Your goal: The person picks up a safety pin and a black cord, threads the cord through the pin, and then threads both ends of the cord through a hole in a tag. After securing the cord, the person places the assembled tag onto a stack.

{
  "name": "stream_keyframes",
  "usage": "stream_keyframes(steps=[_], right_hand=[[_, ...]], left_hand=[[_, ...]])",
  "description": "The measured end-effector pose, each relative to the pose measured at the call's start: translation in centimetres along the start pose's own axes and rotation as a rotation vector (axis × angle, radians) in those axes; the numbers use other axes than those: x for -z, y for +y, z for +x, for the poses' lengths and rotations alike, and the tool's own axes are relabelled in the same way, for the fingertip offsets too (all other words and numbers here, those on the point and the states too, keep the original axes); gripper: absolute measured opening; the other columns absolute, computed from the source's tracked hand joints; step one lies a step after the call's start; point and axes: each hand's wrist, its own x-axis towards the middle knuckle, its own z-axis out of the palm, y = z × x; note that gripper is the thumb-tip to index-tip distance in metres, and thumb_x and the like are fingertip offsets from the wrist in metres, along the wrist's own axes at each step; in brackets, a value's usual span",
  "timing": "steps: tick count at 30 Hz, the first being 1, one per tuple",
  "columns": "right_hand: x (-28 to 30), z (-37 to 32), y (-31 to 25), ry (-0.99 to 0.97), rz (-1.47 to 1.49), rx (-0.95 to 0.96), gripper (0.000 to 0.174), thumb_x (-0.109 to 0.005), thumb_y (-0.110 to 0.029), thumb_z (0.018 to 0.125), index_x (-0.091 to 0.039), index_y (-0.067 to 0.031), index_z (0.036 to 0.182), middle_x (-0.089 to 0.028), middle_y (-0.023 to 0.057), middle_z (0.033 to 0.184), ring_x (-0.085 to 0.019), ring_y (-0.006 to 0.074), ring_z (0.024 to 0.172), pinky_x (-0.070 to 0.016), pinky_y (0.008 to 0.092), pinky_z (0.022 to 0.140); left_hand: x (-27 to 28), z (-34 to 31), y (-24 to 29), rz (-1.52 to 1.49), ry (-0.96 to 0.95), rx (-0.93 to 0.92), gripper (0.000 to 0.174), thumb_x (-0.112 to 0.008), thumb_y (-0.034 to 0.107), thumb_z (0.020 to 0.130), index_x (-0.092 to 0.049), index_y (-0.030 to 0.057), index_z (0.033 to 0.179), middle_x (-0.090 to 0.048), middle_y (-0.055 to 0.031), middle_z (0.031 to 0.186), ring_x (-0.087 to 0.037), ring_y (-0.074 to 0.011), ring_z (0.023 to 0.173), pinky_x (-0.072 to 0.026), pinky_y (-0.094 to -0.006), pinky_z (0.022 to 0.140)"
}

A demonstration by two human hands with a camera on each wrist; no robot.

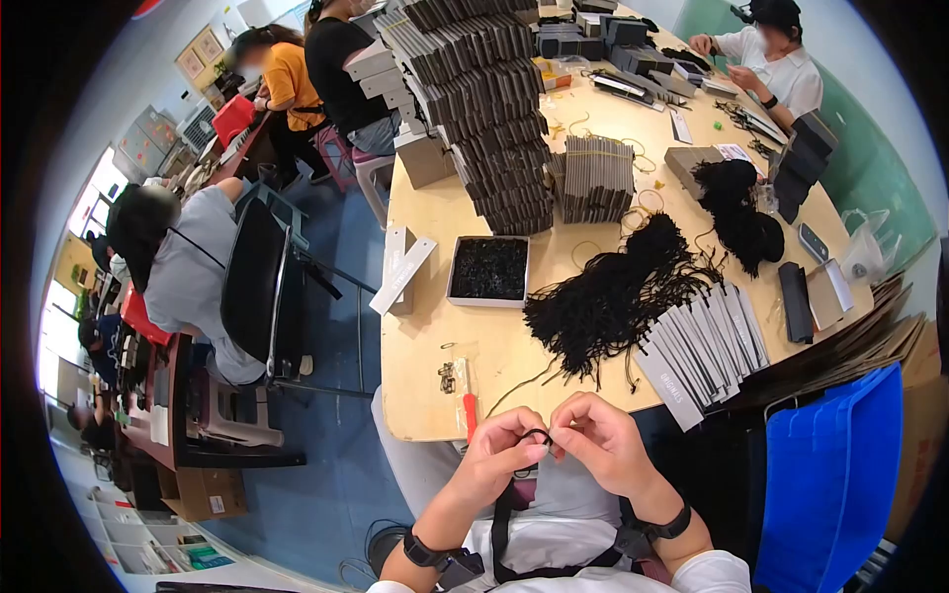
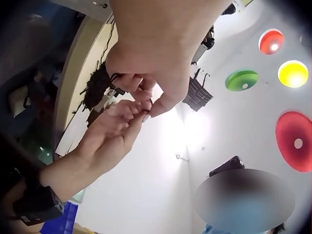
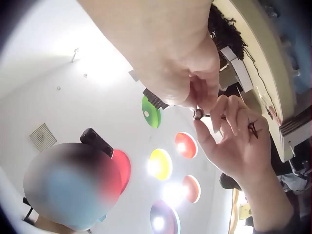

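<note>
Just past the table's front edge, both hands meet fingertip to fingertip over a thin black cord [image 1: 536, 433]. The left hand [image 1: 494, 463] pinches the cord, part of which loops by its fingers. Close against it, the right hand [image 1: 605, 447] pinches at the same spot with thumb and forefinger. In the right wrist view a small dark, shiny piece [image 3: 198, 114] sits between the fingertips; its kind cannot be made out. A black loop [image 3: 252, 129] lies across a left finger there. Nearest on the table are a red-handled tool [image 1: 471, 410] and small metal pieces [image 1: 447, 378].
A heap of black cords [image 1: 613, 296] lies beside fanned grey tags [image 1: 707, 346]. Behind stand a box of small black parts [image 1: 489, 272] and tall stacks of grey pieces [image 1: 484, 119]. To the right is a blue bin [image 1: 830, 474]. Other people sit around.
</note>
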Motion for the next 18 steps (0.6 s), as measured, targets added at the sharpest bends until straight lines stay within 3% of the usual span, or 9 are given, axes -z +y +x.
stream_keyframes(steps=[6, 9, 11, 15, 18], right_hand=[[-0.8, -0.2, 0.2, 0.011, 0.217, -0.154, 0.011, -0.057, -0.008, 0.093, -0.05, -0.0005, 0.099, -0.056, 0.0007, 0.086, -0.056, 0.0079, 0.072, -0.0474, 0.0213, 0.064], [-1.2, -0.3, -0.2, 0.032, 0.019, -0.074, 0.011, -0.056, -0.007, 0.094, -0.048, -0.0009, 0.099, -0.057, 0.0036, 0.084, -0.057, 0.0099, 0.07, -0.0467, 0.0229, 0.063], [-1.4, -0.4, -0.2, 0.033, -0.348, 0.107, 0.012, -0.055, -0.007, 0.094, -0.047, -0.0007, 0.099, -0.057, 0.0079, 0.08, -0.058, 0.0138, 0.069, -0.0465, 0.0245, 0.062], [-1.6, -0.4, -0.2, 0.037, -0.446, 0.204, 0.011, -0.054, -0.004, 0.093, -0.045, -0.0001, 0.099, -0.057, 0.0115, 0.078, -0.06, 0.0179, 0.068, -0.0471, 0.0266, 0.061], [-1.7, -0.3, -0.8, 0.052, -0.337, 0.183, 0.012, -0.055, -0.002, 0.092, -0.045, 0.0, 0.099, -0.058, 0.0124, 0.079, -0.061, 0.0206, 0.067, -0.0478, 0.0282, 0.061]], left_hand=[[-0.5, -0.2, 0.0, -0.264, -0.056, 0.073, 0.016, -0.064, 0.012, 0.082, -0.053, 0.0053, 0.092, -0.054, -0.0023, 0.084, -0.048, -0.0085, 0.071, -0.0381, -0.0216, 0.066], [-0.1, -0.5, 0.0, -0.432, -0.084, 0.141, 0.018, -0.065, 0.014, 0.081, -0.051, 0.0053, 0.09, -0.052, -0.0033, 0.081, -0.041, -0.0051, 0.062, -0.0312, -0.0183, 0.055], [-0.3, -0.6, 0.0, -0.442, -0.09, 0.142, 0.018, -0.064, 0.012, 0.081, -0.051, 0.0049, 0.09, -0.051, -0.0029, 0.079, -0.034, -0.0026, 0.056, -0.0235, -0.0177, 0.049], [-0.4, -0.8, 0.0, -0.482, -0.118, 0.112, 0.015, -0.063, 0.009, 0.082, -0.051, 0.0043, 0.091, -0.051, -0.0009, 0.075, -0.032, -0.0017, 0.054, -0.0212, -0.0175, 0.047], [-0.5, -1.2, 0.1, -0.397, -0.062, 0.106, 0.014, -0.062, 0.004, 0.082, -0.053, 0.0021, 0.093, -0.052, 0.0002, 0.072, -0.038, -0.0019, 0.058, -0.027, -0.0174, 0.051]])
